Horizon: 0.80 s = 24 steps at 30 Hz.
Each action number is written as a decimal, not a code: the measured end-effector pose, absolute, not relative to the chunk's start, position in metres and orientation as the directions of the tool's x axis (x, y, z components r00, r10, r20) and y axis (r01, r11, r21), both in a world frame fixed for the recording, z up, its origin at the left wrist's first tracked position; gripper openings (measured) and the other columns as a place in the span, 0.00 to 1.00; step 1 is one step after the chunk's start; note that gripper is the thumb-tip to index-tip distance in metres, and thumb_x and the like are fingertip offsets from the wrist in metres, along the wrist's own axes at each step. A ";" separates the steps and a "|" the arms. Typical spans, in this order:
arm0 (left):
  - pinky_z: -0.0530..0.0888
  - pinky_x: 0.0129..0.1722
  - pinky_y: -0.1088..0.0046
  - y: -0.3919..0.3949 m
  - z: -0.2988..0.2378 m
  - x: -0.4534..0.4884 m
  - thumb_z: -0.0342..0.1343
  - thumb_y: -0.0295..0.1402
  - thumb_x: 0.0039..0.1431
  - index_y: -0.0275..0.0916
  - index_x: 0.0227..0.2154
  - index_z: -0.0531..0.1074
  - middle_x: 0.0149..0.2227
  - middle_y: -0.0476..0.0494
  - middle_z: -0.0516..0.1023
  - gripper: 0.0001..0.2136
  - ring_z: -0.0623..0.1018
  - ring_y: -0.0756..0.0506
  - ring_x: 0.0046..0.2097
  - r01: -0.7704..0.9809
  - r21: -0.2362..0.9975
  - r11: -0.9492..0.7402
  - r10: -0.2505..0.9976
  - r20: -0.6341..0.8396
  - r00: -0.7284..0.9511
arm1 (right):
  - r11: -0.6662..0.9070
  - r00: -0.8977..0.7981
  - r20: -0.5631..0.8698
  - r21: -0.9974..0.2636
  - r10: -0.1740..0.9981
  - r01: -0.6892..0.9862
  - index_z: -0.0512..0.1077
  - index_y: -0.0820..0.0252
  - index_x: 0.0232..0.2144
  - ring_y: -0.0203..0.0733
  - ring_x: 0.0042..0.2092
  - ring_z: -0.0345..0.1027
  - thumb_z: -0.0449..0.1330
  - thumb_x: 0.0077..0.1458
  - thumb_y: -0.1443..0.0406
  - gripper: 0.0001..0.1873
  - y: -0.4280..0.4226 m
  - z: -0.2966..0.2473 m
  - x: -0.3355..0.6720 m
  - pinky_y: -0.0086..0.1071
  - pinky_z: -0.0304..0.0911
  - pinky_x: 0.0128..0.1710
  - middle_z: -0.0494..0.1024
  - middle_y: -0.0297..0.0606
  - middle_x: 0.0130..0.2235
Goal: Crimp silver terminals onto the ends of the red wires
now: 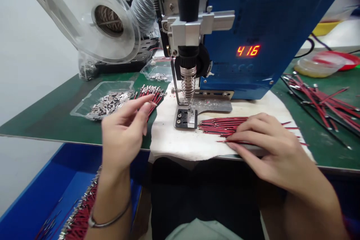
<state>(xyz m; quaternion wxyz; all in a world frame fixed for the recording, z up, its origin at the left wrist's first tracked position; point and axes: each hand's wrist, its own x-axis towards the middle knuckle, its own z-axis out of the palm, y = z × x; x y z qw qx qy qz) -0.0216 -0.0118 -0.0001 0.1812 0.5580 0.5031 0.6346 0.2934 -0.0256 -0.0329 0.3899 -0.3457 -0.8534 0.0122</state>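
Blue bin (42, 195): nearest to me, at 7 o'clock below the table edge; it holds red wires with metal ends (81, 210).
Left hand (123, 135): raised at 9 o'clock of the die block, fingers loosely curled, tips reaching the capped wires; I cannot tell whether it pinches one.
Right hand (270, 146): at 4 o'clock of the die block, spread flat with fingers straight, lying on the loose wires and closing on none.
Loose wires (225, 124): a red and black sheaf lying crosswise on the cloth, just at 3 o'clock of the die block, partly under the right hand.
White cloth (174, 138): covers the table front under the die block and sheaf.
Die block (185, 118): at centre, directly beneath the sprung plunger (188, 80).
Capped wires (152, 93): red bundle with metal tips, at 10 o'clock of the die block, on the green mat (50, 112).
Terminal tray (108, 103): clear, heaped with metal sleeves, at 9 o'clock of that bundle.
Blue machine (267, 26): behind, at 1 o'clock; I read 416 on its display (248, 50).
Reel (92, 15): clear, far at 11 o'clock.
Far wires (317, 97): a scattered red heap at 3 o'clock.
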 end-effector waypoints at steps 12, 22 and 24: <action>0.73 0.27 0.78 0.007 -0.013 0.039 0.73 0.39 0.65 0.42 0.37 0.85 0.37 0.46 0.86 0.07 0.78 0.52 0.30 -0.007 0.917 -0.398 0.857 0.369 -0.359 | 0.766 -0.442 0.720 -0.193 0.535 0.612 0.77 0.53 0.46 0.46 0.42 0.81 0.65 0.71 0.71 0.07 -0.028 -0.018 0.291 0.40 0.73 0.44 0.84 0.38 0.42; 0.60 0.21 0.74 -0.005 -0.010 0.037 0.70 0.38 0.64 0.41 0.38 0.87 0.31 0.47 0.83 0.06 0.67 0.52 0.23 0.078 0.974 -0.212 0.947 0.224 -0.230 | 0.906 -0.773 0.472 -0.235 0.424 0.353 0.81 0.53 0.42 0.42 0.32 0.79 0.61 0.74 0.62 0.08 0.042 0.039 0.272 0.35 0.70 0.32 0.86 0.35 0.35; 0.63 0.22 0.74 -0.006 -0.008 0.038 0.70 0.37 0.64 0.41 0.37 0.86 0.32 0.46 0.83 0.06 0.71 0.51 0.25 0.088 0.973 -0.213 0.949 0.227 -0.219 | 0.916 -0.815 0.429 -0.275 0.389 0.293 0.82 0.51 0.41 0.42 0.33 0.81 0.62 0.73 0.63 0.08 0.059 0.037 0.266 0.36 0.72 0.34 0.88 0.35 0.36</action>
